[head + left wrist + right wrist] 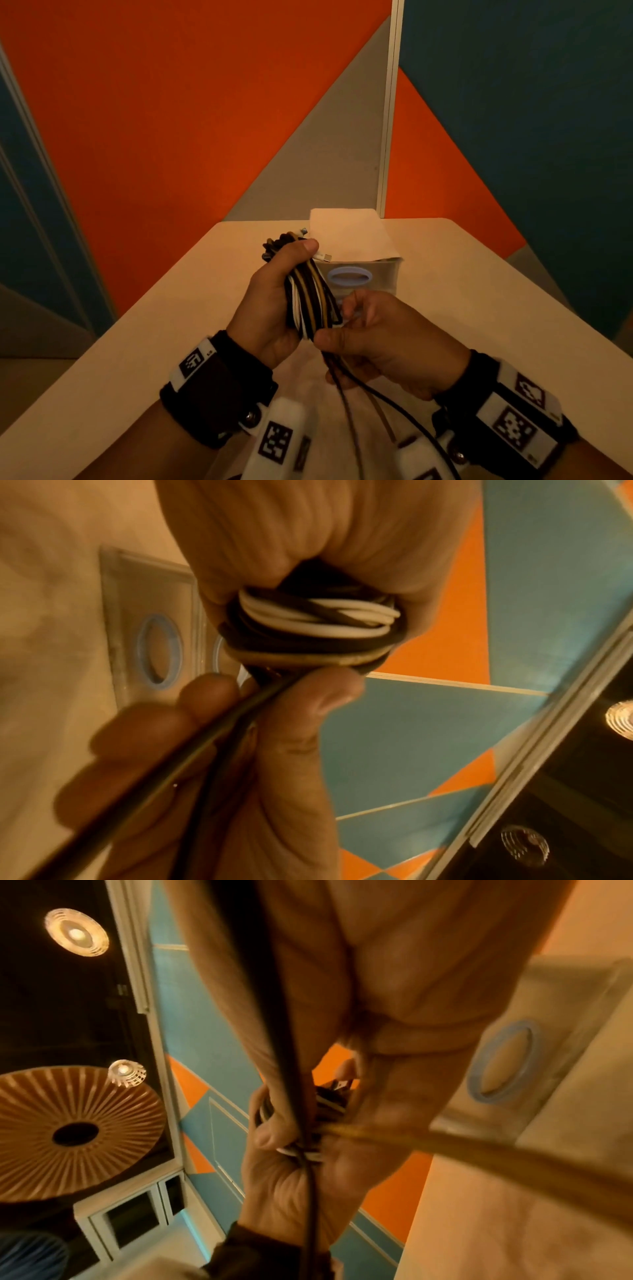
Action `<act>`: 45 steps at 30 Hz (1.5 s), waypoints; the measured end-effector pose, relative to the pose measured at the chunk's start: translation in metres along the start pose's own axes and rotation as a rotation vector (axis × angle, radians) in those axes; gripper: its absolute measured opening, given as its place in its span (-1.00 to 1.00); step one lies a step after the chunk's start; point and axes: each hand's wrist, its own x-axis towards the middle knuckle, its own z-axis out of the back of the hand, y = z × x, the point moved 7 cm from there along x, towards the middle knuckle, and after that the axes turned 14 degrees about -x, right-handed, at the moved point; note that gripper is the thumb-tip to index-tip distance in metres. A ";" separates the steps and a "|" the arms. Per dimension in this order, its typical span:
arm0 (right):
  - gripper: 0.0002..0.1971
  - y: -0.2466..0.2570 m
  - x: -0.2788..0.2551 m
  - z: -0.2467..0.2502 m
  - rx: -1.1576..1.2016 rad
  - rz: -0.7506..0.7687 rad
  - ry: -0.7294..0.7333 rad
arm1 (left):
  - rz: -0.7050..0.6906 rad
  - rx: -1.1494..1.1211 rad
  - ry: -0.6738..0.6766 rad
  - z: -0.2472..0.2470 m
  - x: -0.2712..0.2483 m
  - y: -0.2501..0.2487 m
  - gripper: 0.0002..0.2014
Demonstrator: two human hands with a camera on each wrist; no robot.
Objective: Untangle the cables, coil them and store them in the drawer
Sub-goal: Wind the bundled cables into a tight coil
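Beige table (479, 308), head view: your left hand (270, 308) grips the coiled cables (310, 301) above it, near the drawer unit (363, 274). Wrist views, blurred: your right hand (291, 764) apparently pinches loose strands below the coil.

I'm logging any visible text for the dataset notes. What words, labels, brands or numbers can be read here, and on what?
No readable words, brands or numbers in any view.
Wrist bands: black-and-white square marker patterns, not text; tiny marks beside them too small to read.
Drawer unit: a blue oval handle ring, no label.
Cable bundle in the left hand: no legible print.
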 end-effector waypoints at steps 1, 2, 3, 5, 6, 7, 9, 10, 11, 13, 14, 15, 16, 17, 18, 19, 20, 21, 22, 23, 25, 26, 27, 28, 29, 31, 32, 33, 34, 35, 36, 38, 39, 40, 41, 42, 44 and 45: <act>-0.53 -0.001 0.001 0.004 -0.069 0.005 -0.023 | -0.016 0.035 -0.002 -0.003 -0.003 -0.002 -0.08; -0.45 0.000 0.000 0.007 -0.158 0.029 -0.045 | -0.043 0.079 -0.002 -0.006 -0.005 -0.004 -0.15; -0.33 0.005 -0.001 0.009 -0.237 0.072 -0.056 | -0.078 0.129 -0.002 -0.009 -0.008 -0.006 -0.27; -0.18 0.015 -0.002 0.006 -0.238 0.190 -0.022 | -0.142 0.235 0.028 -0.015 -0.014 -0.002 -0.61; -0.22 0.018 -0.003 0.001 -0.177 0.234 0.013 | -0.156 0.289 0.046 -0.019 -0.017 0.003 -0.79; -0.27 0.021 -0.005 -0.003 -0.146 0.266 0.046 | -0.159 0.320 0.069 -0.023 -0.021 0.008 -0.88; -0.30 0.022 -0.005 -0.005 -0.173 0.298 0.023 | -0.182 0.349 0.091 -0.026 -0.025 0.015 -0.88; -0.30 0.021 -0.004 -0.004 -0.194 0.307 -0.002 | -0.194 0.358 0.092 -0.026 -0.025 0.017 -0.91; -0.30 0.020 -0.003 -0.002 -0.209 0.310 -0.026 | -0.198 0.364 0.085 -0.024 -0.024 0.018 -0.89; -0.32 0.019 -0.002 0.001 -0.254 0.309 -0.072 | -0.188 0.381 0.080 -0.020 -0.022 0.021 -0.71; -0.34 0.019 -0.002 0.002 -0.286 0.305 -0.099 | -0.182 0.394 0.078 -0.020 -0.021 0.022 -0.63; -0.38 0.019 -0.003 0.003 -0.305 0.300 -0.120 | -0.175 0.407 0.081 -0.020 -0.021 0.022 -0.59; -0.44 0.019 -0.003 0.003 -0.313 0.292 -0.130 | -0.173 0.425 0.088 -0.021 -0.021 0.021 -0.57; -0.50 0.019 -0.004 0.003 -0.317 0.284 -0.136 | -0.179 0.458 0.100 -0.023 -0.021 0.018 -0.56; -0.59 0.019 -0.003 0.003 -0.319 0.282 -0.140 | -0.201 0.511 0.112 -0.026 -0.022 0.014 -0.55; -0.69 0.019 -0.002 0.004 -0.313 0.278 -0.137 | -0.233 0.577 0.127 -0.028 -0.021 0.010 -0.55; -0.77 0.018 -0.001 0.005 -0.295 0.275 -0.133 | -0.273 0.636 0.150 -0.029 -0.021 0.005 -0.55; -0.79 0.019 -0.001 0.006 -0.261 0.270 -0.126 | -0.307 0.674 0.181 -0.032 -0.022 0.000 -0.50; -0.77 0.018 0.000 0.007 -0.211 0.262 -0.112 | -0.331 0.704 0.220 -0.034 -0.022 -0.004 -0.35; -0.72 0.017 0.000 0.009 -0.151 0.237 -0.096 | -0.336 0.748 0.268 -0.034 -0.023 -0.006 -0.11; -0.67 0.015 -0.002 0.011 -0.052 0.180 -0.053 | -0.344 0.896 0.357 -0.034 -0.023 -0.015 0.27; -0.66 0.014 -0.002 0.011 -0.029 0.159 -0.025 | -0.379 1.004 0.418 -0.038 -0.025 -0.023 0.38; -0.66 0.012 -0.002 0.011 -0.023 0.140 0.000 | -0.445 1.154 0.485 -0.043 -0.030 -0.032 0.46; -0.66 0.011 -0.002 0.011 -0.026 0.124 0.017 | -0.536 1.331 0.559 -0.048 -0.035 -0.039 0.52; -0.66 0.009 -0.002 0.012 -0.037 0.103 0.024 | -0.630 1.532 0.627 -0.053 -0.040 -0.042 0.53; -0.69 0.007 -0.003 0.014 -0.088 0.063 0.028 | -0.795 1.872 0.699 -0.058 -0.047 -0.037 0.49; -0.71 0.007 -0.003 0.014 -0.130 0.053 0.040 | -0.829 1.973 0.723 -0.058 -0.048 -0.029 0.47; -0.73 0.007 -0.004 0.012 -0.180 0.046 0.054 | -0.832 2.041 0.750 -0.059 -0.049 -0.018 0.45; -0.74 0.006 -0.004 0.012 -0.232 0.042 0.058 | -0.826 2.090 0.782 -0.060 -0.050 -0.007 0.41; -0.75 0.006 -0.005 0.012 -0.280 0.039 0.052 | -0.828 2.128 0.810 -0.061 -0.051 0.003 0.34; -0.75 0.004 -0.004 0.012 -0.317 0.032 0.038 | -0.835 2.149 0.832 -0.062 -0.053 0.011 0.23; -0.75 0.003 -0.003 0.014 -0.403 0.024 0.015 | -0.859 2.109 0.865 -0.066 -0.055 0.019 -0.01; -0.77 0.004 -0.003 0.014 -0.448 0.027 0.011 | -0.875 2.061 0.880 -0.069 -0.056 0.020 -0.12; -0.81 0.005 -0.003 0.014 -0.485 0.032 0.013 | -0.891 2.022 0.886 -0.070 -0.057 0.020 -0.20; -0.87 0.007 -0.004 0.013 -0.509 0.034 0.020 | -0.906 2.007 0.879 -0.070 -0.057 0.020 -0.24; -0.93 0.009 -0.005 0.013 -0.523 0.038 0.030 | -0.918 2.011 0.860 -0.070 -0.056 0.019 -0.25; -0.94 0.013 -0.008 0.013 -0.560 0.043 0.038 | -0.958 2.022 0.815 -0.072 -0.057 0.015 -0.33; -0.92 0.016 -0.009 0.013 -0.574 0.056 0.037 | -0.997 2.027 0.803 -0.073 -0.059 0.014 -0.42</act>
